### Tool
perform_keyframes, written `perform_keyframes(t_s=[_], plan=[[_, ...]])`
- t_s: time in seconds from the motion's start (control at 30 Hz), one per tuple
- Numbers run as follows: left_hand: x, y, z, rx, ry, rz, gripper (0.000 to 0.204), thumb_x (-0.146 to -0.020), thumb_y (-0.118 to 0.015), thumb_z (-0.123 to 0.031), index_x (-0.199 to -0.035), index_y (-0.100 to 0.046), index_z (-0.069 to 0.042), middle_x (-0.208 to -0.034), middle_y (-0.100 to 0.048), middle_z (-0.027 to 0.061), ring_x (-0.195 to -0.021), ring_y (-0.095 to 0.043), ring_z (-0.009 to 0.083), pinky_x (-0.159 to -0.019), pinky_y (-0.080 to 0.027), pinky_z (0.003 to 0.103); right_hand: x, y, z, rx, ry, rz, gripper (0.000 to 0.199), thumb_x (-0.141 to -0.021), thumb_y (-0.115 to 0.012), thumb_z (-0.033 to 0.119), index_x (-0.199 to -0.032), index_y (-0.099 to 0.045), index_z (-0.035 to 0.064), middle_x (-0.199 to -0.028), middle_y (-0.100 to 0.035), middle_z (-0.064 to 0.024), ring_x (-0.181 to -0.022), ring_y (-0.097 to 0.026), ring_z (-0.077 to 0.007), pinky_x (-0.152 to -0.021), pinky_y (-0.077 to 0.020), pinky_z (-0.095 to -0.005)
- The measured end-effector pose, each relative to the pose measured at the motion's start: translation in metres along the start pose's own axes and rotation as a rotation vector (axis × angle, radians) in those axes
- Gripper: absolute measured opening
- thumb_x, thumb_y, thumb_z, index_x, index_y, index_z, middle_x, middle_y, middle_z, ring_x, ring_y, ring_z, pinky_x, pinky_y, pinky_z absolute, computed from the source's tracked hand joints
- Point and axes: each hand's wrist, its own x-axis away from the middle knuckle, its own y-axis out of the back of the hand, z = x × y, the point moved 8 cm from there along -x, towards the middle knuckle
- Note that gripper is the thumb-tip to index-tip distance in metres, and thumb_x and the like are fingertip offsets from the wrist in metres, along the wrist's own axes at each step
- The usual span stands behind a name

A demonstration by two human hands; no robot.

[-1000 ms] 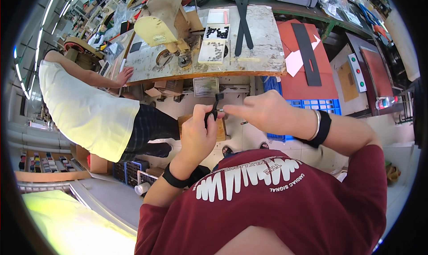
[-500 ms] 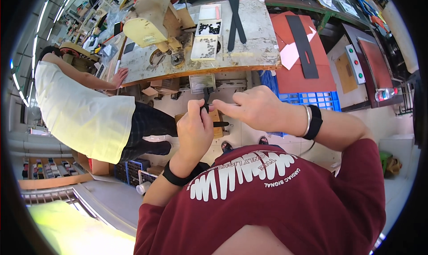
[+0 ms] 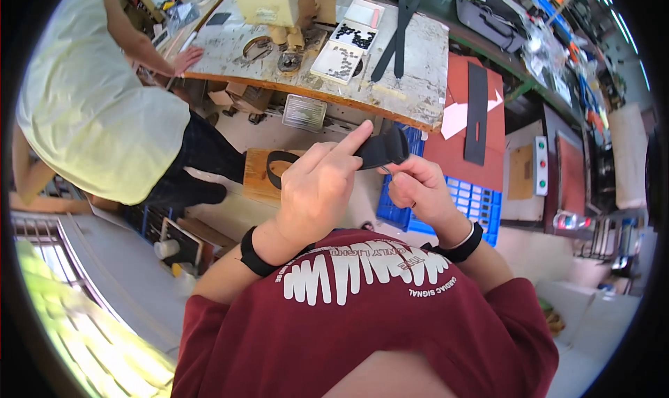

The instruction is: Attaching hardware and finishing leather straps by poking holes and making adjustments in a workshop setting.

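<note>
A black strap (image 3: pixel 382 149) is held in front of my chest, bent round on itself at its right end. My left hand (image 3: pixel 319 187) is closed on it, with the index finger stretched out along it. A loop of black strap (image 3: pixel 279 168) sticks out to the left of that hand. At the bent end, my right hand (image 3: pixel 423 191) is closed, its fingers curled and its thumb side against the strap. A thin glint of metal shows between the right fingertips and the strap, too small to name.
The worn workbench (image 3: pixel 425 71) ahead carries a cream machine (image 3: pixel 275 4), white trays (image 3: pixel 327 67) of small black and grey pieces, and crossed black straps (image 3: pixel 398 43). A blue crate (image 3: pixel 460 210) stands right, under red-brown sheets (image 3: pixel 453 147). A person (image 3: pixel 104 105) leans on the bench at left.
The view has shifted. Both hands have moved apart, the right one lower and turned. The black strap now shows as a wide bent piece between them, and the left index finger is stretched out.
</note>
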Motion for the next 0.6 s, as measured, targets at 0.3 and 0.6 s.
perform_keyframes(t_s=[0.3,0.6], plan=[[0.009,0.021,0.0,-0.068,-0.028,-0.016,0.031,-0.061,-0.058,0.013,-0.084,-0.043,-0.001,-0.102,-0.058,0.0243,-0.073,-0.059,0.031,-0.062,-0.05,0.032,-0.012,-0.02,-0.008,0.007,-0.058,0.053,0.015,-0.088,-0.044,0.005,-0.1,-0.052,0.0012,-0.057,-0.037,0.0053,-0.047,-0.028,-0.0024,-0.043,-0.0223,-0.0192],[0.024,0.026,0.013,0.076,0.072,-0.094,0.04,-0.057,-0.057,0.017,-0.086,-0.038,-0.003,-0.103,-0.058,0.0233,-0.08,-0.059,0.032,-0.066,-0.05,0.033,-0.014,-0.027,-0.011,0.016,0.001,0.122,0.015,-0.088,-0.043,0.004,-0.1,-0.052,0.0007,-0.058,-0.037,0.0045,-0.048,-0.029,-0.0026,-0.043,-0.0228,-0.0194]])
